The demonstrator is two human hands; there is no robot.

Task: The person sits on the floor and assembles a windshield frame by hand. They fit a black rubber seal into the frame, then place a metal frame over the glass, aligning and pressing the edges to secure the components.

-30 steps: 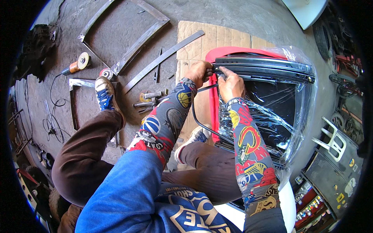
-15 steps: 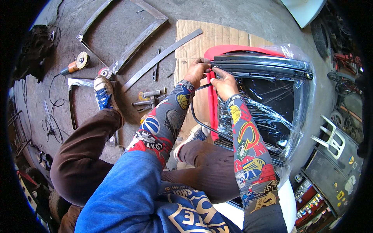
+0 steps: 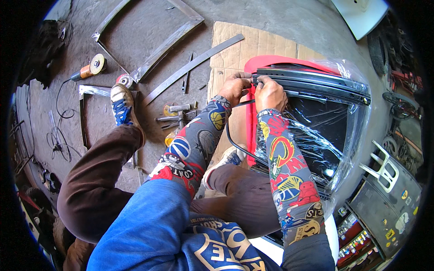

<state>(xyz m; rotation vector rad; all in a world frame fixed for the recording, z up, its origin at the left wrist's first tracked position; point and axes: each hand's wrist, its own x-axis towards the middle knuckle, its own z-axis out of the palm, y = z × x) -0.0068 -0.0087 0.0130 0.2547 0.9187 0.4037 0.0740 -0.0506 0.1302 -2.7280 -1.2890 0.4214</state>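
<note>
A black framed panel (image 3: 316,122) with metal rails (image 3: 312,81) along its far side lies before me, partly wrapped in clear plastic film (image 3: 348,149) over red padding (image 3: 289,62). At the rails' left end, my left hand (image 3: 236,88) is closed, fingertips pinched together. Right beside it my right hand (image 3: 270,94) is closed too, thumb and index finger pinching at the same corner. What lies between the fingertips is too small to make out. A black rubber strip or hose (image 3: 228,133) loops below my hands toward the panel's near side; its upper end is hidden.
Cardboard (image 3: 226,49) lies under the panel. On the floor to the left are a flat metal bar (image 3: 194,67), an orange angle grinder (image 3: 89,70), welded metal frames (image 3: 158,52) and a hammer-like tool (image 3: 178,115). A white plastic chair (image 3: 386,167) stands at right.
My right hand has turned and its fingers have drawn in against the rail end. The left hand stays at the corner. The whole view has shifted slightly.
</note>
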